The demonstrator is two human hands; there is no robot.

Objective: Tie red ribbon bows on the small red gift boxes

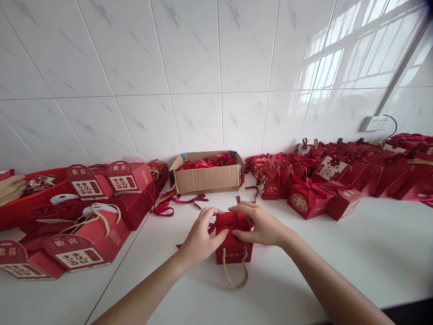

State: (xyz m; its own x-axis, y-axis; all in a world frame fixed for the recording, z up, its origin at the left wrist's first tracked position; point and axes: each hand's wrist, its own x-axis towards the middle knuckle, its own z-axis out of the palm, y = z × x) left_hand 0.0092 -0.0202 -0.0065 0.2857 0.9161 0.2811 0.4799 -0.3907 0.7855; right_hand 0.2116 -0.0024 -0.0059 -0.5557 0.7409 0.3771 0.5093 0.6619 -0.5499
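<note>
A small red gift box [234, 253] with gold lettering stands on the white table in front of me. A gold rope handle [237, 285] droops from its near side. Dark red ribbon [230, 224] is tied across its top, and a ribbon end pokes out at the left. My left hand [204, 234] grips the bow from the left, thumb on the top near the middle. From the right, my right hand [260, 225] grips the bow's other side, thumb and fingers curved over it. The fingers partly hide the bow.
A cardboard box [208, 179] of red ribbons stands by the tiled wall, loose ribbons [164, 207] beside it. Red double-happiness boxes [86, 246] crowd the left. Many finished-looking red boxes [338, 171] fill the right. Another person's hand [11, 189] reaches in at the left edge.
</note>
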